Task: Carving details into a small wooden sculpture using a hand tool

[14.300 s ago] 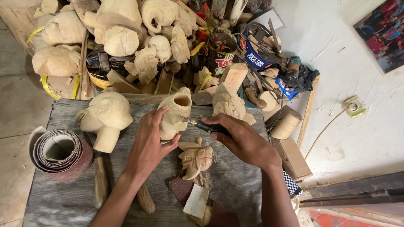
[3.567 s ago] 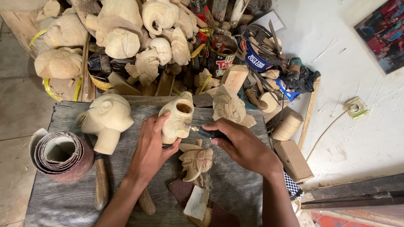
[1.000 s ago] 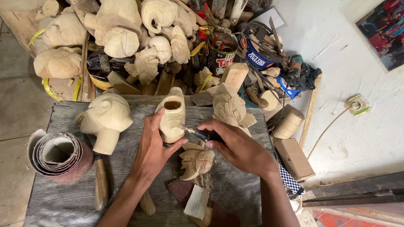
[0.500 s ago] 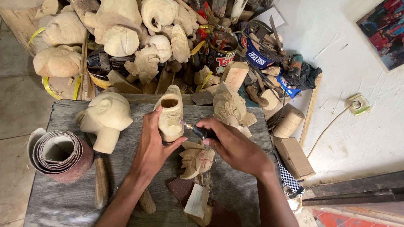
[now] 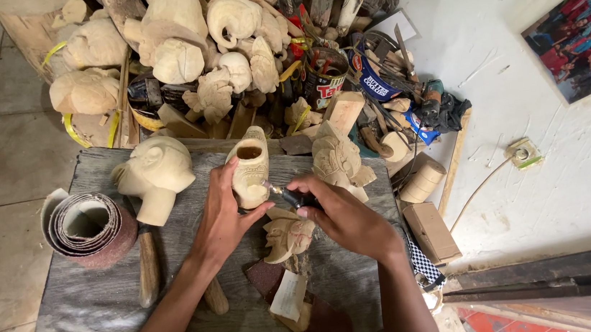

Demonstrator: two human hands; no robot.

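The left hand wraps its fingers around a pale hollowed wooden carving, holding it upright near the middle of the worktop, its long axis running near to far with the open mouth at the far end. The right hand lies just to the right, fingers pinched tight on a small dark-handled tool whose metal tip points left and touches the carving's right side; the left hand is the nearer one to the carving's body. Counted on the worktop: one carved head to the left, one sandpaper roll at far left, one ornate carving to the right, one small carved piece beneath the hands.
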